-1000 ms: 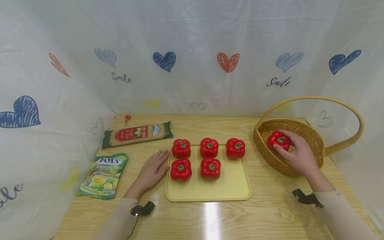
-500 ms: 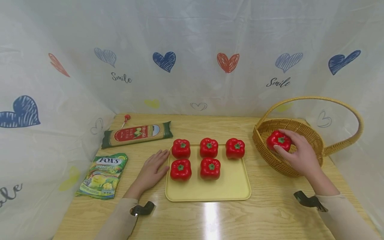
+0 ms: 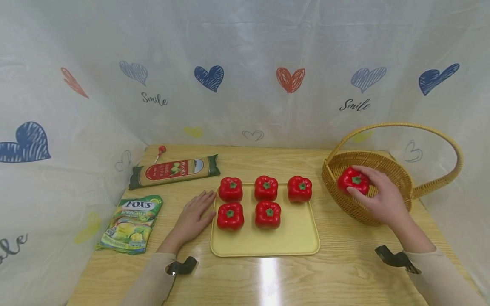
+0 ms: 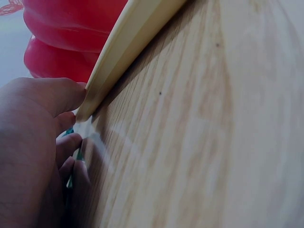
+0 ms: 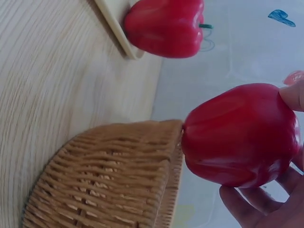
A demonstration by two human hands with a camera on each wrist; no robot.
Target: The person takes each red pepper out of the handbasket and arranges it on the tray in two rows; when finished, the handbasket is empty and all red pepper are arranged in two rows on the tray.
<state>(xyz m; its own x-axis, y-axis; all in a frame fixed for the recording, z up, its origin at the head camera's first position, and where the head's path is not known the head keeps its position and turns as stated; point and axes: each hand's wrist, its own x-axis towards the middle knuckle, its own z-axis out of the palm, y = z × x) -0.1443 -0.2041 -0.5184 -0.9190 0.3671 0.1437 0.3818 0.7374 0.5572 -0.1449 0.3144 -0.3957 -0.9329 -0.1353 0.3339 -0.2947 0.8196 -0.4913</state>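
My right hand (image 3: 386,199) grips a red bell pepper (image 3: 351,180) between thumb and fingers, over the left part of a wicker basket (image 3: 369,159). The right wrist view has this bell pepper (image 5: 242,135) close over the rim of the basket (image 5: 109,171). Flat beside a pale yellow tray (image 3: 239,244) lies my left hand (image 3: 196,216), its fingers stretched out. Its thumb touches the wall of the tray (image 4: 111,61) in the left wrist view. Several more red bell peppers (image 3: 268,215) sit on the tray in two rows, green stems up.
Left of the tray lie a green candy bag (image 3: 132,225) and a long pasta packet (image 3: 176,171). A red lollipop (image 3: 162,149) is behind the packet. The basket's tall handle (image 3: 398,124) arches over its opening. A curtain with printed hearts (image 3: 245,110) closes off the back.
My right hand has shifted the bell pepper very slightly left, with its stem turned a little toward me. My left hand and the peppers on the tray stay where they were.
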